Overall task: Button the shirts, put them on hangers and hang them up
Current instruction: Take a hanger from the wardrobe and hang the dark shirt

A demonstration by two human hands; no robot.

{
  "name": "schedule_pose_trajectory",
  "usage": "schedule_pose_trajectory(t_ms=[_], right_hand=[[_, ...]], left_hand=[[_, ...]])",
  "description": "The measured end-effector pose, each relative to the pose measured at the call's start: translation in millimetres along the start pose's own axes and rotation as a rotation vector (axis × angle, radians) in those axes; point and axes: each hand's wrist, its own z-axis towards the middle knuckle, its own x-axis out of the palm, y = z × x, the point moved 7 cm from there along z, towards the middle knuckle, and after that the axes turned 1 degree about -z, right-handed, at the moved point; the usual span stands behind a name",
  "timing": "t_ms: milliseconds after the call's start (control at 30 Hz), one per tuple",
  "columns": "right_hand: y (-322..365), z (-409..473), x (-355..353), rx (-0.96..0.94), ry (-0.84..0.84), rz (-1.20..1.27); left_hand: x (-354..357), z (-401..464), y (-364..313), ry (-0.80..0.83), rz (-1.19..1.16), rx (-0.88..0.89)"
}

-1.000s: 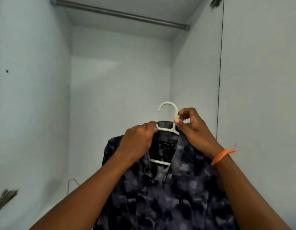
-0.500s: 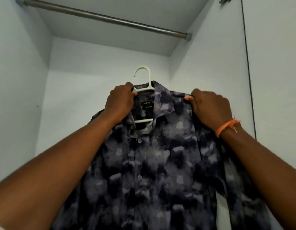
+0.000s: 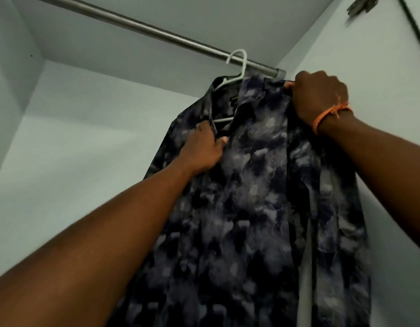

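right hand has its fingers curled tight round the shoulder of the dark patterned shirt upper right of the frame, left hand pinches the front by the collar mid-frame, and the white hanger hook sits right at the metal rail up top, can't tell if it's over it

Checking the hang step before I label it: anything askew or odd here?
Mild only. The white hanger is tilted, its hook at the rod near the right end; I cannot tell if it is seated. The shirt hangs bunched and skewed while the left hand and right hand grip it.
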Motion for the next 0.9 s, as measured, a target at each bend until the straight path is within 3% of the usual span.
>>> schedule_pose_trajectory(t_ms=[233,567,900], right_hand=[[-2.7,42.1,3.4,0.094,-0.001,-0.075],[14.0,62.3,22.9,0.003,0.089,-0.308],[0.2,12.6,-0.9,0.162,-0.004,-0.211]], left_hand=[[11.7,25.7,-8.3,0.051,-0.04,0.065],[3.8,6.4,-6.3,0.082,0.06,0.066],[-1.3,-29.2,-34.6,0.09,0.001,0.043]])
